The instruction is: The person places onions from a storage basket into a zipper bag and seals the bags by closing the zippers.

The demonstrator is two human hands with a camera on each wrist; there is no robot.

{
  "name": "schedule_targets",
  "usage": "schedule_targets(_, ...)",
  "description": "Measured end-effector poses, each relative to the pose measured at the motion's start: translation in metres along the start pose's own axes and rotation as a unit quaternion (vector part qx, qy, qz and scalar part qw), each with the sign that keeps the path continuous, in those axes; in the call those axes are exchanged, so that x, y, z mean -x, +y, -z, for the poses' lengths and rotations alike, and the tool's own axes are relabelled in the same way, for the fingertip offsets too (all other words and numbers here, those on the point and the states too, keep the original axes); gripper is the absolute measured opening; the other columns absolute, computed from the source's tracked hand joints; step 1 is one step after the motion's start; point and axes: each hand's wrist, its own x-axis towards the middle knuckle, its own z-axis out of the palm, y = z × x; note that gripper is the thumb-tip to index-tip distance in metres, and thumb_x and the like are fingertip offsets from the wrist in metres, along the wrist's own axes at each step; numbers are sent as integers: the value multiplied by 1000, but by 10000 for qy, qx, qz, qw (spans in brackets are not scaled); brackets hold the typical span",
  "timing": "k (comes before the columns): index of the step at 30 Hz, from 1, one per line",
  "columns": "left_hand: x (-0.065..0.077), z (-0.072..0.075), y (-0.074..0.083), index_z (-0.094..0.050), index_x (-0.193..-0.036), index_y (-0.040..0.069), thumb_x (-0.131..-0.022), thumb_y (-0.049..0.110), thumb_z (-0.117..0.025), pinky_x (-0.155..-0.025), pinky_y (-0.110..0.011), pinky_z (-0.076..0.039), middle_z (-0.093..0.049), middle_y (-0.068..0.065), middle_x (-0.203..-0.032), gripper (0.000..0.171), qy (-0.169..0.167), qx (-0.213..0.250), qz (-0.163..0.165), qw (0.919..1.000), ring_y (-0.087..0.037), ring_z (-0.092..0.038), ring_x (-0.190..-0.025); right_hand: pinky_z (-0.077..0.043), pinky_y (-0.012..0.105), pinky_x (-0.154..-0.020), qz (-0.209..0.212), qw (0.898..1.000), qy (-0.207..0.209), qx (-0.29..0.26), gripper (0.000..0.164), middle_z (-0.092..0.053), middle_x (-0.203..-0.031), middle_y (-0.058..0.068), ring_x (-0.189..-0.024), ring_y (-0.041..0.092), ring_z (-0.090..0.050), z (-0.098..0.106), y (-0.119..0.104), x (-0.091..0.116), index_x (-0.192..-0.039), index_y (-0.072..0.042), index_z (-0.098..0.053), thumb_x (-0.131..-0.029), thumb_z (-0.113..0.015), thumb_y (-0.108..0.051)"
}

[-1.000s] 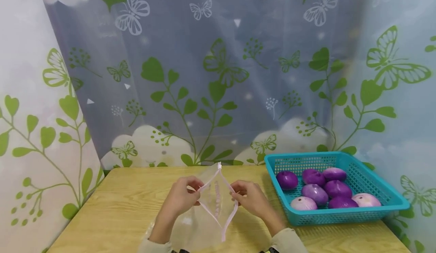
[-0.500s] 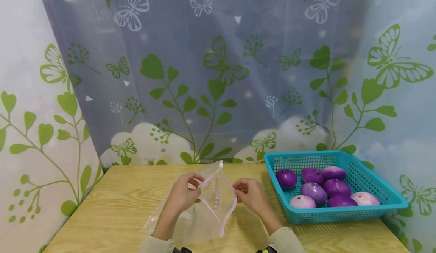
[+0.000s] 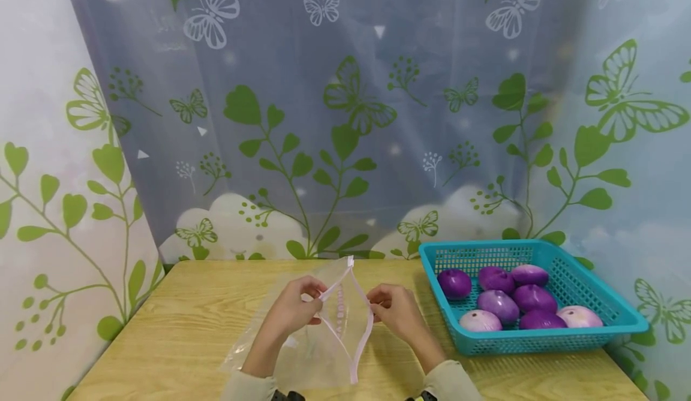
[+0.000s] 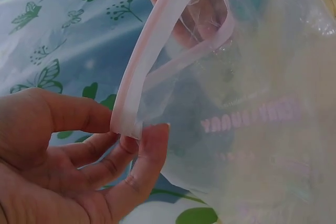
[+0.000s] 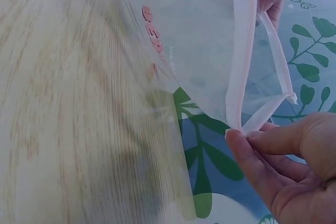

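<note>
A clear plastic zip bag [image 3: 302, 353] with a pink zip edge and pink printing lies between the two hands, its mouth spread into a diamond. The left hand [image 3: 294, 308] pinches one side of the pink edge between thumb and fingers, also plain in the left wrist view. On the opposite side, the right hand [image 3: 396, 311] pinches the other edge; the right wrist view shows its thumb and forefinger on the strip. Through the film, the bag's inside shows no contents. A white slider [image 3: 350, 261] sits at the far end of the zip.
To the right stands a turquoise perforated basket [image 3: 550, 342] with several purple onions [image 3: 498, 307] in it, some paler. The wooden table [image 3: 205, 305] meets a patterned curtain [image 3: 335, 119] at the back and sides.
Both hands keep their pinch on the bag's edges. The left hand has shifted slightly to the right, and the mouth is a little narrower. Basket and onions stay in place.
</note>
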Motion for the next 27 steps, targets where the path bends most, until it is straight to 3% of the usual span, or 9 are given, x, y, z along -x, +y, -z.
schedule_targets(8,-1,-1,-1,-63,-117,-7,-91,-8,-56,-68,-41,-69,-56,-12,-91,26,-64,128,67,9999,-16,-59,-66,-69,39,-66,-12,10000,-47,-70,10,-75,-94,26,-74,24,-74,0,3,-1,-99,6,-72,-90,-68,10)
schedule_targets(16,-2,-5,0,-65,-113,-6,-91,-9,-54,-62,-35,-68,-53,-11,-89,24,261,274,107,9992,-17,-57,-68,-68,32,-63,78,9994,-271,-185,12,-75,-95,25,-76,27,-75,0,4,-3,-102,7,-71,-90,-70,8)
schedule_targets(23,-2,-3,1,-67,-110,-4,-93,-10,-55,-63,-37,-68,-54,-11,-90,22,388,249,139,9988,-20,-60,-70,-69,40,-65,225,9984,-479,-216,11,-73,-94,30,-77,30,-75,3,9,-2,-101,10,-70,-90,-68,10)
schedule_targets(27,-1,1,2,-68,-108,-4,-94,-9,-56,-64,-36,-69,-55,-11,-90,19,379,162,159,9990,-23,-66,-75,-67,28,-62,262,9991,-336,39,11,-74,-90,27,-75,28,-74,4,11,-1,-99,8,-71,-88,-69,11)
